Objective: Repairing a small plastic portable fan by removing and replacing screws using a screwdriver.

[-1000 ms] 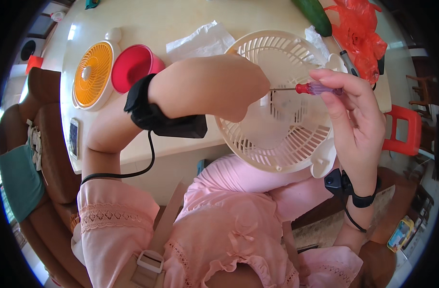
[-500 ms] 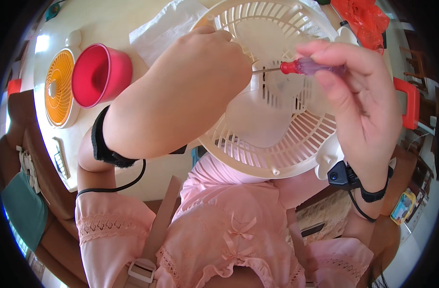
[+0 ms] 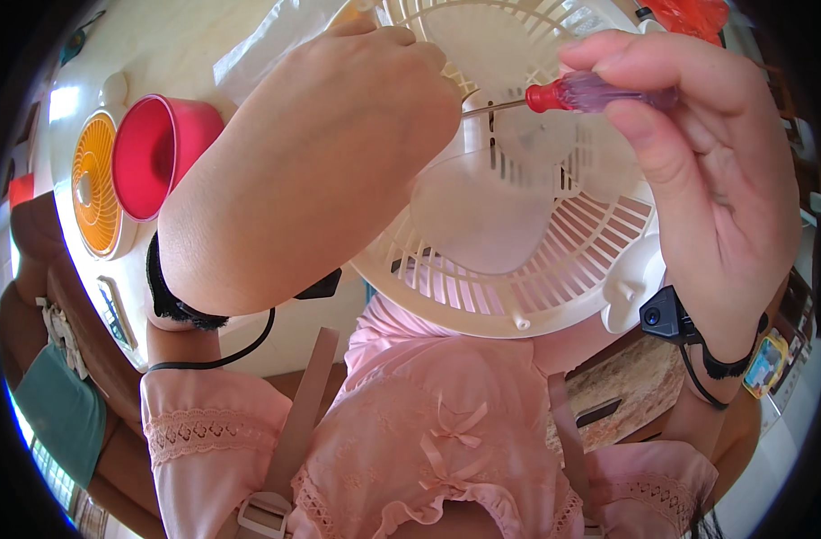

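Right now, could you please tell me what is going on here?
The person's right hand holds a red-and-purple screwdriver over a cream slotted fan casing with pale blades. The left hand hides the screwdriver's tip, so what the tip touches cannot be told. A pink bowl and an orange-fronted fan are on the table at left.

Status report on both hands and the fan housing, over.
Right hand gripping screwdriver. Left hand by its shaft, fingertips hidden. Cream slotted fan housing above lap. Left hand blocks view of screwdriver tip.
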A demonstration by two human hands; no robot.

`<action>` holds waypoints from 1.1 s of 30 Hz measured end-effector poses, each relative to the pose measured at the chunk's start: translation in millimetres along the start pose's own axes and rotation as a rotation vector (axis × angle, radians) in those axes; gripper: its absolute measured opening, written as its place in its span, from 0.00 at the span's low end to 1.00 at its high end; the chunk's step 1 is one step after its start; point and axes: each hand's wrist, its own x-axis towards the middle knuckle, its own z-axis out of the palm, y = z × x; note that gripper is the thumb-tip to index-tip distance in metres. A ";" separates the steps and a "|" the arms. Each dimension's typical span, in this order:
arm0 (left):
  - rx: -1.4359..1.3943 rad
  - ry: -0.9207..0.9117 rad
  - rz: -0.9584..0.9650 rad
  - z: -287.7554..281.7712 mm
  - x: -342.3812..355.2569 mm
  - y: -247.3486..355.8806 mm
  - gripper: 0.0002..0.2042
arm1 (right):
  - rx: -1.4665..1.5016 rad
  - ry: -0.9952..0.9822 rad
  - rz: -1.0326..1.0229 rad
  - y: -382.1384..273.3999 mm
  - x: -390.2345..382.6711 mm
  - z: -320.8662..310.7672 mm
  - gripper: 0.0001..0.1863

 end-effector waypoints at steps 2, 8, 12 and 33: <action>-0.006 0.067 0.022 2.4 -1.2 -0.6 0.19 | 0.012 0.003 0.010 -0.1 0.0 1.3 0.11; -0.039 0.039 -0.015 1.3 -2.0 0.6 0.19 | -0.034 -0.037 -0.054 1.3 0.8 -2.7 0.11; -0.004 0.020 -0.002 -3.0 -0.1 2.3 0.19 | -0.028 -0.059 -0.021 0.3 1.5 -2.5 0.11; -0.007 -0.014 -0.105 -11.3 7.5 14.1 0.18 | -0.212 -0.129 -0.151 -1.5 15.0 -5.8 0.10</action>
